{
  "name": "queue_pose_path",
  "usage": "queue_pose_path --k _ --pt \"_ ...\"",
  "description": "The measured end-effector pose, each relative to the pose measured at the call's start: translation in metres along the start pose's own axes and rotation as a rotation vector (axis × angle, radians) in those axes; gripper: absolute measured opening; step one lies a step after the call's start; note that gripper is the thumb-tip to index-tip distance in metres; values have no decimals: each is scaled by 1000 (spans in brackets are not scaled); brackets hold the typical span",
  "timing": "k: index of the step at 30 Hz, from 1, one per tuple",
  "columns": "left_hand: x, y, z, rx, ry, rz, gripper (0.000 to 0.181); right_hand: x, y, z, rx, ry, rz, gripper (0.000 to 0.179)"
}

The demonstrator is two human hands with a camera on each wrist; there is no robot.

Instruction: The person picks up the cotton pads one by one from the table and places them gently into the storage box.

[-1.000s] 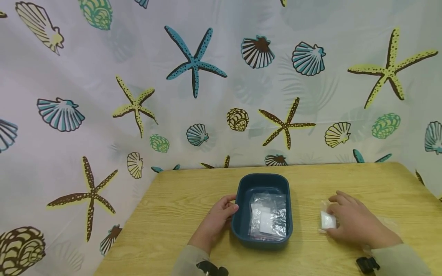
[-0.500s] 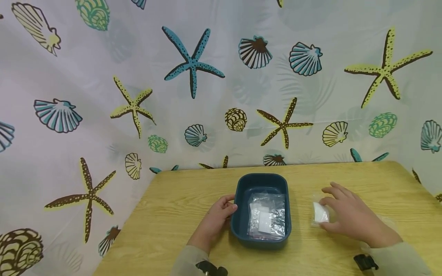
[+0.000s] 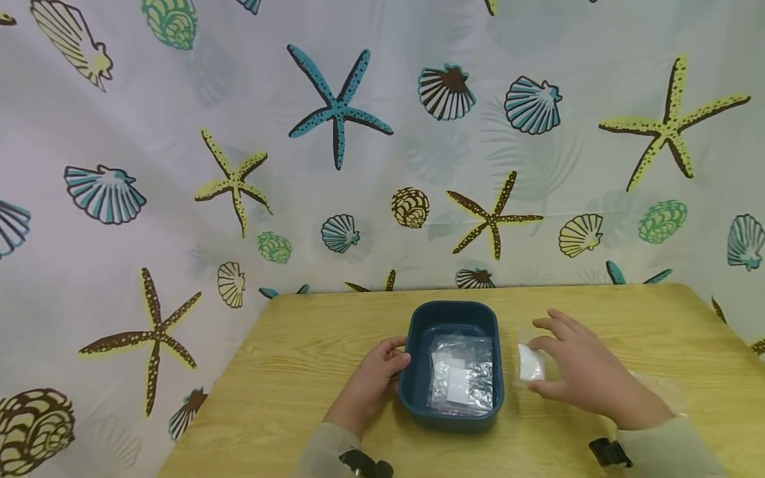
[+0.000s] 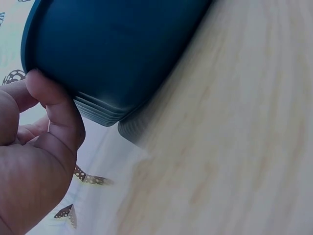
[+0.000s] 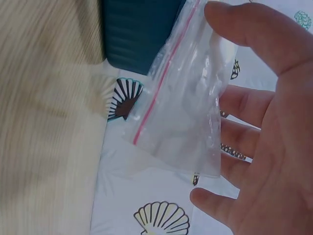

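A dark blue plastic bin [image 3: 455, 423] stands mid-table in the head view, with clear zip bags [image 3: 480, 358] holding white pieces lying inside. My left hand [image 3: 378, 372] holds the bin's left side; the left wrist view shows the thumb [image 4: 41, 88] at its rim, fingers curled. Right of the bin, my right hand [image 3: 588, 372] pinches a small clear zip bag [image 3: 530, 364] with a white piece in it. In the right wrist view, this bag's red seal line [image 5: 161, 85] shows, and the other fingers extend behind it.
Another clear plastic bag [image 3: 663, 392] lies on the wooden table [image 3: 311, 345], partly hidden by my right forearm. A curtain [image 3: 382, 166] with shells and starfish hangs behind the table's far edge.
My right hand has lifted the small zip bag and carried it left, close to the bin's right side. The left hand and the bin have stayed put.
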State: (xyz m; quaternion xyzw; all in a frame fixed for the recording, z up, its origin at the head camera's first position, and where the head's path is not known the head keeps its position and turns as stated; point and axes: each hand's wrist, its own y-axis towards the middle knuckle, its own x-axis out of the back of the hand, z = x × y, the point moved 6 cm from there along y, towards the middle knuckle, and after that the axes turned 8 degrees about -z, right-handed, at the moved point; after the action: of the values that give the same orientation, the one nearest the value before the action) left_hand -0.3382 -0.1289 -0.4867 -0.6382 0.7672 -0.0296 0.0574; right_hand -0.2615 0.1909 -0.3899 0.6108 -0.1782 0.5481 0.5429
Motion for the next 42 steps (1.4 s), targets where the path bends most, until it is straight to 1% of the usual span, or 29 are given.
queue_pose_path --k 3,9,17,24,29,32,38,42 --pt "-2 0 -1 -9 -4 2 45 0 6 9 19 9 -10 56" --pt "-4 -1 -4 -30 -14 6 43 0 21 26 52 13 -4 54" --pt "-6 -2 -4 -25 -32 12 46 -7 43 45 113 6 -10 56" --pt "-6 -2 -5 -36 -22 24 45 -10 56 61 116 9 -6 57" --pt "-7 -4 -7 -30 -37 31 44 -12 64 74 138 9 -11 57" --pt "-7 -4 -7 -27 -48 37 44 -16 69 81 148 0 4 57" --pt "-6 -2 -4 -30 -61 47 45 -26 76 96 151 -23 61 56" --pt "-5 -1 -2 -15 -64 45 44 -34 78 99 134 -26 98 56"
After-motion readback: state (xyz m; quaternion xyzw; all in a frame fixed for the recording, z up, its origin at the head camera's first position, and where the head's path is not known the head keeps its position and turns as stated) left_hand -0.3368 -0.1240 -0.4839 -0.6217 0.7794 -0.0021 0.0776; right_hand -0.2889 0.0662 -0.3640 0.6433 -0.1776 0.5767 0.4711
